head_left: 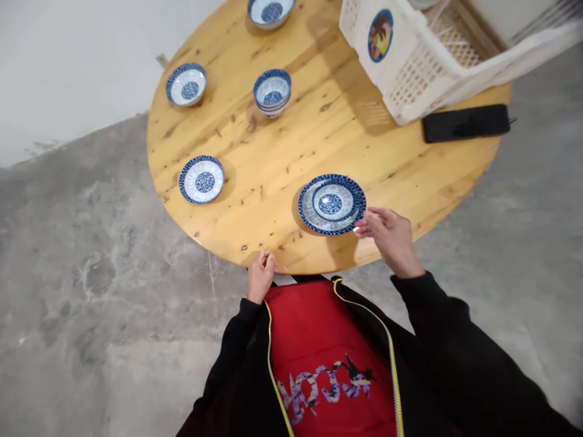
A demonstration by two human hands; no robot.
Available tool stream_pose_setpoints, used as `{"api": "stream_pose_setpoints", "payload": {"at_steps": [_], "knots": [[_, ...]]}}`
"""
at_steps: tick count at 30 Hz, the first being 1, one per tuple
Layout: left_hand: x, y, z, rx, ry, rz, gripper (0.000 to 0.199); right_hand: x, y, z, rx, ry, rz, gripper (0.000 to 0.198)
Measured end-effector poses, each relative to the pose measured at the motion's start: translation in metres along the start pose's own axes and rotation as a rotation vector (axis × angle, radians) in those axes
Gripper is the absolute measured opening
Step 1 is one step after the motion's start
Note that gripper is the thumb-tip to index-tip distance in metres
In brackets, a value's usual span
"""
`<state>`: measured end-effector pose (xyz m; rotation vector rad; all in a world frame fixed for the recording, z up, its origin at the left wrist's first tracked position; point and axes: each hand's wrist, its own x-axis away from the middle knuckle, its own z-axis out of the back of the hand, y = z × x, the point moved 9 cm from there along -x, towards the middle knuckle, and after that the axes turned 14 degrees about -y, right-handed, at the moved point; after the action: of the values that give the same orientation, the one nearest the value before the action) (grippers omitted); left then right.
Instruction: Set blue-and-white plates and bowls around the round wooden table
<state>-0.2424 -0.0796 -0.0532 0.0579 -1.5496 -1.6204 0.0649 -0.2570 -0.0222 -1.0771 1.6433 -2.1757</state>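
Observation:
My right hand (387, 237) is just off the right rim of a large blue-and-white plate (308, 212). Its fingers are half bent and slightly apart, with no held object visible; whether the fingertips touch the rim I cannot tell. Inside that plate lies a smaller blue-and-white dish (330, 204), set a bit toward the upper right. At the table's near edge rests my left hand (262, 273), its fingers curled in and nothing seen in them. To the left a separate blue-and-white plate (202, 179) lies on the wooden table (255, 212).
Farther back are a small stack of bowls (272, 91), a wider bowl (186, 85) at the left edge and another bowl (271, 12) at the far edge. A white plastic basket (410, 67) occupies the back right, with a black phone (467, 123) in front of it.

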Motion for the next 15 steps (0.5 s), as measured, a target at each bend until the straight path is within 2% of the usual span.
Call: {"api": "stream_pose_setpoints", "payload": {"at_steps": [3,6,9,15], "knots": [[-0.001,0.0,0.018,-0.05,-0.023,-0.039,0.022,0.027,-0.005,0.001,0.001,0.093,0.039,0.035],[0.006,-0.007,0.05,-0.07,-0.028,-0.071,0.022,0.052,0.003,-0.026,-0.034,0.123,0.023,0.035],[0.018,-0.029,0.096,-0.017,-0.003,-0.078,0.024,0.075,0.012,-0.084,-0.042,0.073,-0.015,0.039],[0.047,-0.098,0.204,0.051,0.102,0.027,0.029,0.112,0.023,-0.243,-0.01,-0.198,-0.08,0.04]]}}
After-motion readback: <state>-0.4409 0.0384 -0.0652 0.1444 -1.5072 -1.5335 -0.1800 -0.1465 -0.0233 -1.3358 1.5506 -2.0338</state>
